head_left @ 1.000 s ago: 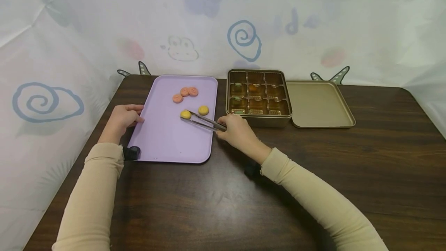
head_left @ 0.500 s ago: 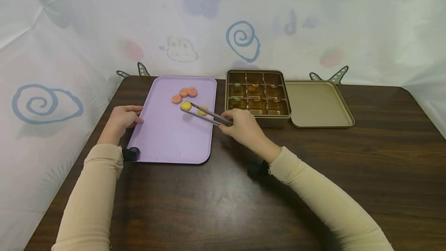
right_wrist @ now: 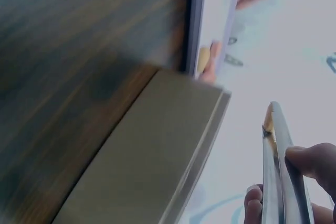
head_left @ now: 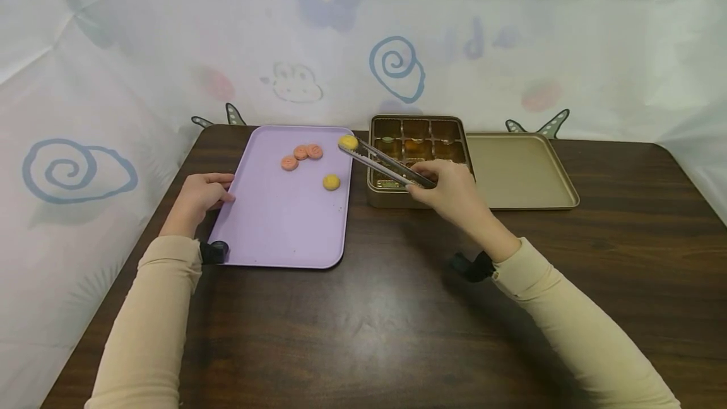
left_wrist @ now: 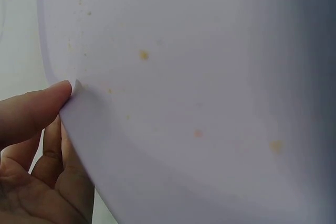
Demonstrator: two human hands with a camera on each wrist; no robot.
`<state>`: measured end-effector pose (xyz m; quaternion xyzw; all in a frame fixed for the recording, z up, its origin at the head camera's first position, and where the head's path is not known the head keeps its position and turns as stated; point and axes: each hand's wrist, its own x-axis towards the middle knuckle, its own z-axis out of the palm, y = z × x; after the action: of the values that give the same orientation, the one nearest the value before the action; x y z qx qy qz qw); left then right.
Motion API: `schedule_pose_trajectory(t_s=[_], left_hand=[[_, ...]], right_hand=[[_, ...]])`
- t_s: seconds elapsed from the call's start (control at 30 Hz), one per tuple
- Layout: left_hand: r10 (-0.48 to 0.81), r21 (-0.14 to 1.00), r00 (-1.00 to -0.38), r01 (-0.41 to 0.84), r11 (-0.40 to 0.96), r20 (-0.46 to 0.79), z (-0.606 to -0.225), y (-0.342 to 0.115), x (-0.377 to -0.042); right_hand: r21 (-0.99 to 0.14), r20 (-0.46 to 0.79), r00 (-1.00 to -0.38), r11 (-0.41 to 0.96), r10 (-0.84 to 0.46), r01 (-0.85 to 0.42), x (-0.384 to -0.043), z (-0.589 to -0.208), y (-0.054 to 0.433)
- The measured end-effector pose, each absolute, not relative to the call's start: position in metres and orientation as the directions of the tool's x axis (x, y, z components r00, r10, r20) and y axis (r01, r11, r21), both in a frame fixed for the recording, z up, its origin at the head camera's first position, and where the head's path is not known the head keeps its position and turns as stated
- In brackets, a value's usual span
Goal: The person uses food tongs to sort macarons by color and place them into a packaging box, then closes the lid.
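Note:
My right hand (head_left: 454,191) grips metal tongs (head_left: 392,163), seen also in the right wrist view as silver tongs (right_wrist: 281,166). Between their tips sits a round yellow cookie (head_left: 348,142), raised near the tray's far right corner. The tongs' handles pass over the left side of a gold tin (head_left: 397,199) with a divided brown insert, hiding part of it. On the left, my left hand (head_left: 199,197) holds the edge of a lilac tray (head_left: 272,232); its thumb (left_wrist: 37,108) lies on the rim and its fingers are below. One yellow cookie (head_left: 331,182) and three pink cookies (head_left: 301,153) lie on the tray.
Right of the tin a flat gold lid (head_left: 522,169) lies on the dark wooden table (head_left: 363,333). Small bits of green and orange show in some compartments. A printed white cloth (head_left: 341,49) hangs behind the table. Crumbs (left_wrist: 144,55) dot the tray.
My right hand has lifted the tongs with the yellow cookie off the tray and moved right and away, towards the tin. The left hand stays at the tray's edge.

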<state>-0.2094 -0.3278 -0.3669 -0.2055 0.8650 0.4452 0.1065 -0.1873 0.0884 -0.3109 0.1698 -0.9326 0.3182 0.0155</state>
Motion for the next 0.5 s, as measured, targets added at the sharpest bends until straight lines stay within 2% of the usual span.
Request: schedule_pose_trajectory(t_s=[0.5], left_hand=[[-0.272, 0.719, -0.885, -0.465, 0.517, -0.377, -0.366, -0.327, -0.209]], right_hand=[[-0.587, 0.06, -0.979, 0.786, -0.194, -0.191, -0.187, -0.311, 0.156]])
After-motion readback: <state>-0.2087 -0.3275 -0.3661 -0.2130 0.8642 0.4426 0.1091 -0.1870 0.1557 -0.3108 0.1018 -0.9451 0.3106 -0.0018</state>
